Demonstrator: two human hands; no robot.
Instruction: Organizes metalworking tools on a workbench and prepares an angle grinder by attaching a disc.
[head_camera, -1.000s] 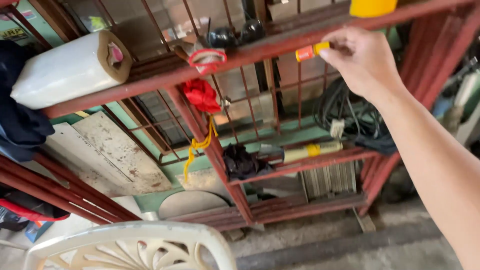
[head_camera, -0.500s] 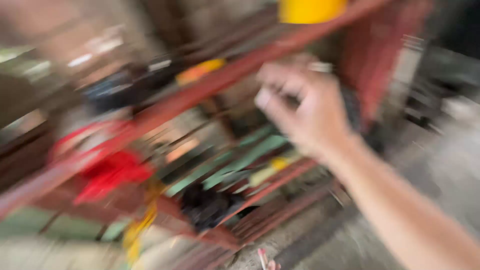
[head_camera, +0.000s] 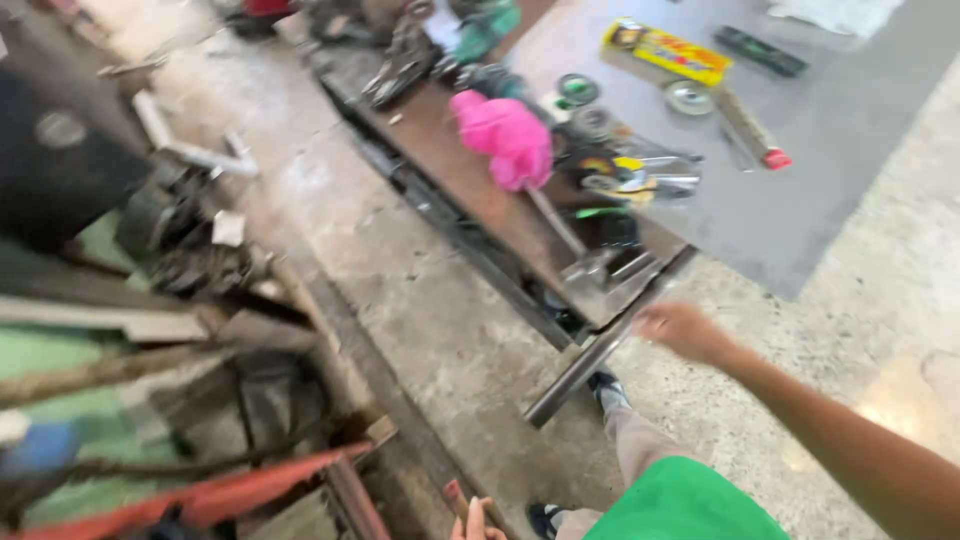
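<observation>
Reaching across mid-frame, the right hand (head_camera: 683, 330) hangs loosely curled, grasping nothing, just beside the long grey steel bar (head_camera: 600, 350) at the rusty brown desk (head_camera: 450, 150) edge. The left hand (head_camera: 473, 520), bottom centre, grips a thin rusty rod (head_camera: 455, 497). Bare concrete floor (head_camera: 400, 290) lies open between; a pink cloth (head_camera: 508, 140) sits on the desk.

Below me runs a stained, rough grey concrete floor (head_camera: 420, 300), brightly daylit toward the right. A flat grey metal sheet (head_camera: 850, 140) lies beyond it, beside a rusty brown steel workbench (head_camera: 450, 150) (cluttered, partly blurred). Red-painted metal bars (head_camera: 220, 495) cross my lower left.
</observation>
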